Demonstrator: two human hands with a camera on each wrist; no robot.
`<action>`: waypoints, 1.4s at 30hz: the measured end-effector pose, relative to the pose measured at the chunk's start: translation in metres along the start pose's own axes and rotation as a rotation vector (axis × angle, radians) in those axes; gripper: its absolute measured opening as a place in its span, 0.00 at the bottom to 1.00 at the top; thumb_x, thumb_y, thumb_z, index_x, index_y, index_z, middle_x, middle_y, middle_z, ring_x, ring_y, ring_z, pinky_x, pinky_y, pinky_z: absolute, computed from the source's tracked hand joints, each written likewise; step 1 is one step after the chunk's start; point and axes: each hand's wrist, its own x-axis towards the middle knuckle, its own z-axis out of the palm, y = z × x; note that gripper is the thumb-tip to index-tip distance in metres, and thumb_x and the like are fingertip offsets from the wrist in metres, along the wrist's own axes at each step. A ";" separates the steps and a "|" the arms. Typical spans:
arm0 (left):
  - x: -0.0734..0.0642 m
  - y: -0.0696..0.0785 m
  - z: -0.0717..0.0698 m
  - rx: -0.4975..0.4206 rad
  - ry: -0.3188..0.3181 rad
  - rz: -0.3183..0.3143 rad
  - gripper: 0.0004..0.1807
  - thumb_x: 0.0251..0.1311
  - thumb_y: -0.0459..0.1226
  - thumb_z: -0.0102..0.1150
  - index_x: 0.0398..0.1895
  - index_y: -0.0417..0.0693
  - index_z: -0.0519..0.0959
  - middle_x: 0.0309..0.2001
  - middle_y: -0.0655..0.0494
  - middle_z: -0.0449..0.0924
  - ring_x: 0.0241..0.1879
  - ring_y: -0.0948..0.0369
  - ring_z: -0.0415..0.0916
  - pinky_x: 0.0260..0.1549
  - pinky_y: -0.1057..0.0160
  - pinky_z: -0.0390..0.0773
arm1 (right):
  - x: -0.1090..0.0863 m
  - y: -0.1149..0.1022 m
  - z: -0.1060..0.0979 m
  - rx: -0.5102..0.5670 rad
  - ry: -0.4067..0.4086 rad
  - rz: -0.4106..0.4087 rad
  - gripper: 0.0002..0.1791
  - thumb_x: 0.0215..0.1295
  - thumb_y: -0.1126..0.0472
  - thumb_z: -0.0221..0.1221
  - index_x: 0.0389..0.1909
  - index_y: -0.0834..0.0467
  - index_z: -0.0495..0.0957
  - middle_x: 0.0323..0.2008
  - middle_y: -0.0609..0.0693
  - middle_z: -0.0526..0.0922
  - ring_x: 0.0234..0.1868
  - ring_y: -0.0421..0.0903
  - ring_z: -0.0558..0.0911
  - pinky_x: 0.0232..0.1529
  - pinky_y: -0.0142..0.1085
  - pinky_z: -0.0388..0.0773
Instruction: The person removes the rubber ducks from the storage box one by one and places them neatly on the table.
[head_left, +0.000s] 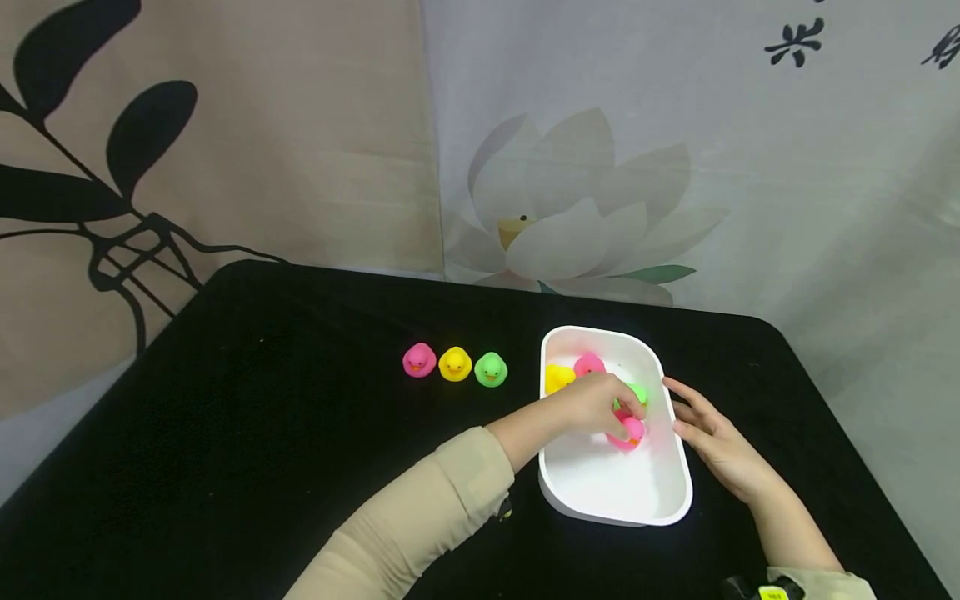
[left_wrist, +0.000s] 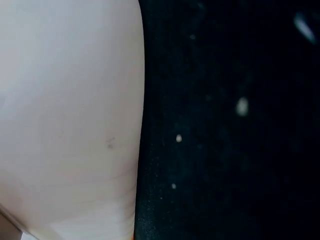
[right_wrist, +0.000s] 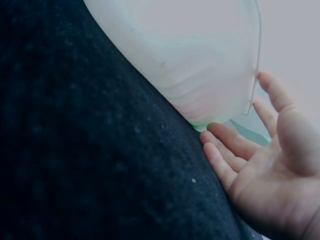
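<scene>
In the head view my left hand (head_left: pixel 600 404) reaches into a white plastic bin (head_left: pixel 592 500) and pinches a pink rubber duck (head_left: pixel 633 429) between thumb and fingers. Beside it in the bin are a green duck (head_left: pixel 639 393), partly hidden by the hand, a yellow duck (head_left: pixel 558 377) and another pink duck (head_left: pixel 589 363). My right hand (head_left: pixel 720 437) stands at the bin's right side, its spread fingers touching the rim. In the right wrist view, that hand (right_wrist: pixel 280 170) has its fingers extended against the bin's outer wall (right_wrist: pixel 190 65).
Left of the bin, a pink duck (head_left: pixel 419 360), a yellow duck (head_left: pixel 455 364) and a green duck (head_left: pixel 491 369) stand in a row on the black tablecloth (head_left: pixel 262 433). Behind the table hangs a printed curtain (head_left: pixel 337 142). A pale surface fills the left wrist view's left side.
</scene>
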 end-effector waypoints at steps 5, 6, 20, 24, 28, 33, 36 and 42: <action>0.000 0.002 -0.001 0.004 -0.003 0.003 0.18 0.49 0.38 0.73 0.47 0.57 0.85 0.34 0.72 0.80 0.33 0.71 0.72 0.30 0.79 0.72 | 0.000 -0.001 0.000 -0.003 0.005 0.002 0.32 0.74 0.62 0.46 0.75 0.54 0.46 0.66 0.71 0.58 0.55 0.33 0.74 0.55 0.64 0.58; 0.000 0.002 -0.001 0.000 -0.004 0.004 0.18 0.49 0.38 0.73 0.47 0.56 0.85 0.34 0.72 0.80 0.33 0.71 0.72 0.29 0.79 0.72 | -0.001 -0.001 0.000 -0.003 0.006 0.003 0.32 0.74 0.62 0.47 0.75 0.54 0.46 0.66 0.71 0.58 0.55 0.33 0.74 0.55 0.64 0.58; -0.003 0.000 -0.005 -0.076 0.021 0.047 0.17 0.51 0.37 0.71 0.47 0.53 0.85 0.33 0.71 0.81 0.32 0.69 0.72 0.28 0.76 0.74 | 0.000 -0.003 0.001 0.006 0.004 0.017 0.32 0.74 0.61 0.46 0.74 0.54 0.46 0.65 0.71 0.60 0.54 0.36 0.75 0.55 0.67 0.58; -0.006 0.000 -0.008 -0.106 0.038 0.068 0.16 0.52 0.37 0.71 0.47 0.52 0.85 0.35 0.70 0.82 0.35 0.70 0.71 0.29 0.76 0.74 | -0.001 -0.002 0.002 0.009 0.007 0.013 0.33 0.73 0.61 0.47 0.74 0.53 0.46 0.65 0.70 0.59 0.55 0.37 0.75 0.55 0.65 0.58; -0.009 -0.001 -0.010 -0.135 0.060 0.115 0.16 0.53 0.36 0.70 0.47 0.51 0.85 0.38 0.69 0.82 0.38 0.69 0.72 0.32 0.76 0.74 | -0.001 -0.002 0.002 0.000 0.012 0.009 0.32 0.73 0.61 0.47 0.74 0.53 0.47 0.65 0.70 0.60 0.55 0.37 0.76 0.55 0.65 0.60; -0.014 -0.002 -0.012 -0.170 0.093 0.171 0.15 0.53 0.35 0.69 0.46 0.50 0.85 0.39 0.68 0.81 0.40 0.69 0.71 0.33 0.75 0.74 | -0.001 -0.003 0.002 -0.007 0.014 0.008 0.33 0.73 0.61 0.47 0.74 0.54 0.46 0.65 0.70 0.60 0.54 0.38 0.76 0.54 0.64 0.62; -0.019 -0.001 -0.015 -0.177 0.111 0.212 0.15 0.53 0.35 0.69 0.46 0.49 0.85 0.38 0.69 0.81 0.39 0.69 0.70 0.33 0.75 0.74 | -0.001 -0.004 0.002 -0.007 0.012 0.011 0.33 0.73 0.61 0.47 0.74 0.55 0.46 0.65 0.71 0.60 0.54 0.37 0.76 0.54 0.65 0.62; -0.027 0.001 -0.023 -0.172 0.162 0.302 0.15 0.52 0.35 0.69 0.45 0.47 0.85 0.35 0.69 0.80 0.36 0.70 0.71 0.35 0.74 0.73 | 0.000 -0.003 0.001 -0.004 0.007 0.015 0.33 0.74 0.61 0.47 0.75 0.55 0.45 0.65 0.70 0.59 0.55 0.37 0.75 0.55 0.65 0.62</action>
